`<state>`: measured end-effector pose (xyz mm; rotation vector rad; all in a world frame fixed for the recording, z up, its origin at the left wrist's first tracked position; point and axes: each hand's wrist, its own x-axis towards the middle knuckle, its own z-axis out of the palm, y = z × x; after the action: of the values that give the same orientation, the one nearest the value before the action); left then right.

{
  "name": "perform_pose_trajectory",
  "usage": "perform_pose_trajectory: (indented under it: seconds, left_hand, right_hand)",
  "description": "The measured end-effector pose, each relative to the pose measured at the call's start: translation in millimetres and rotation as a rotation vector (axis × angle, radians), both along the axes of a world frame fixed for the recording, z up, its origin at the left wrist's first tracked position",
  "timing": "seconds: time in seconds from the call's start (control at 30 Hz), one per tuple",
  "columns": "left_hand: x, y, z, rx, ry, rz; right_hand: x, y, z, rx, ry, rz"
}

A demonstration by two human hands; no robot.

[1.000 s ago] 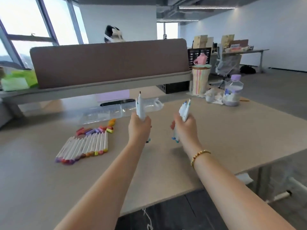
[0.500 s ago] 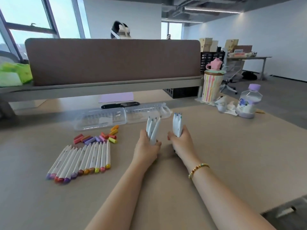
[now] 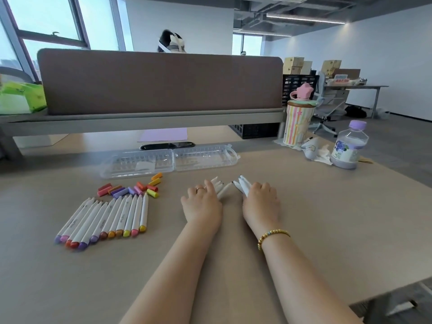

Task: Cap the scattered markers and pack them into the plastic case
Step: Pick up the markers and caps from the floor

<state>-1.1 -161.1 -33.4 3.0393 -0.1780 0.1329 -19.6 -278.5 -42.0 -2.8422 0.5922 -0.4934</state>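
White marker barrels fill both hands low over the tan table (image 3: 304,218). The left hand (image 3: 202,206) lies knuckles-up with a ring on one finger, its grip curled over a small bundle of uncapped markers (image 3: 221,187) whose tips poke out past the fingers, pointing away and slightly right. The right hand (image 3: 260,202), a gold bead bracelet (image 3: 272,237) at its wrist, has its grip clamped on a second bundle of markers (image 3: 243,187) with dark tips angled away and left. The two bundles' tips lie close together between the hands; whether they touch cannot be told.

To the left of the hands, a row of markers (image 3: 105,218) lies side by side on the table, white barrels fanned, coloured caps on their near ends in purple, pink, red, orange and yellow, the far ends uncapped. Just beyond that row sits a loose heap of caps (image 3: 133,188) in red, orange, purple, pink and yellow.

Farther back, the clear plastic case (image 3: 170,159) lies opened flat, its two halves side by side, with no markers seen inside. Behind it runs a brown desk divider (image 3: 159,80). At the far right of the table stand a striped cup (image 3: 297,122) with a pink star lid and a bottle (image 3: 349,146) with a purple cap, crumpled tissue (image 3: 315,148) between them.
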Motion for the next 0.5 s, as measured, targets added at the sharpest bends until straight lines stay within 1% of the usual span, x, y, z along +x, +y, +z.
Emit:
perform_pose_trajectory:
  seconds: [0.07, 0.17, 0.27, 0.37, 0.5]
  left_hand:
    - [0.6, 1.8, 0.0, 0.003, 0.016, 0.004]
    - [5.2, 8.5, -1.9, -0.064, 0.108, 0.017]
    - [14.0, 13.3, -7.4, -0.069, 0.168, 0.001]
    - [15.4, 12.5, -8.9, -0.129, 0.197, 0.08]
    - [9.1, 8.1, -3.4, -0.164, 0.199, 0.093]
  right_hand:
    - [0.5, 0.4, -1.4, -0.038, 0.03, 0.019]
    - [2.1, 4.7, -3.4, -0.098, 0.078, 0.033]
    - [3.0, 7.8, -3.8, -0.065, 0.103, 0.033]
    - [3.3, 7.2, -4.4, -0.034, 0.138, 0.084]
    - [5.8, 6.6, -8.0, -0.02, 0.159, 0.12]
